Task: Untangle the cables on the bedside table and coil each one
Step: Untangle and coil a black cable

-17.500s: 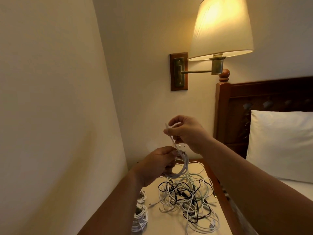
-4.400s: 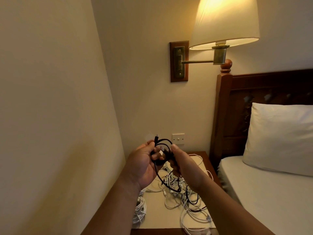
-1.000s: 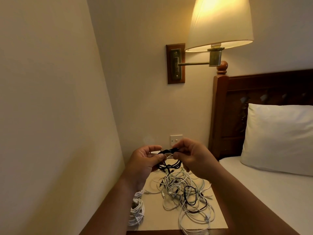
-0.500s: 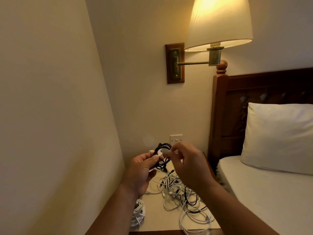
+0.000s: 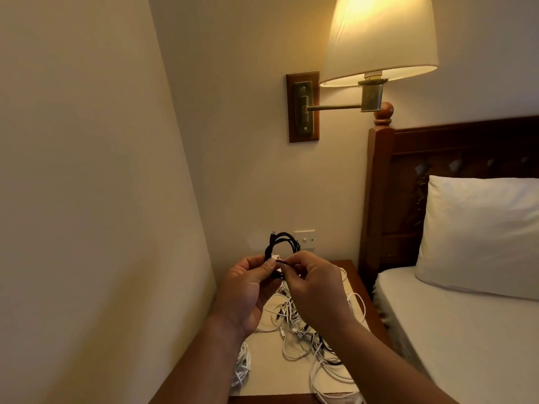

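A black cable [image 5: 282, 242] stands as a small upright coil above the bedside table [image 5: 354, 268]. My left hand [image 5: 248, 290] grips the bottom of the coil between thumb and fingers. My right hand [image 5: 313, 282] pinches a black strand at the same spot, right beside the left thumb. Below my hands a tangle of white cables [image 5: 300, 328] with some black strands lies on the pale table top. A coiled white cable [image 5: 241, 367] lies at the table's left edge, partly hidden by my left forearm.
A wall lamp [image 5: 376, 39] hangs above the table on a brass arm. A wall switch [image 5: 305, 239] sits behind the coil. The wall runs close on the left. The wooden headboard [image 5: 385, 199], the pillow [image 5: 478, 231] and the mattress [image 5: 455, 330] lie to the right.
Both hands have stayed together over the table. The black coil now stands taller above my left thumb, and my right hand has come down to pinch a strand at the coil's base.
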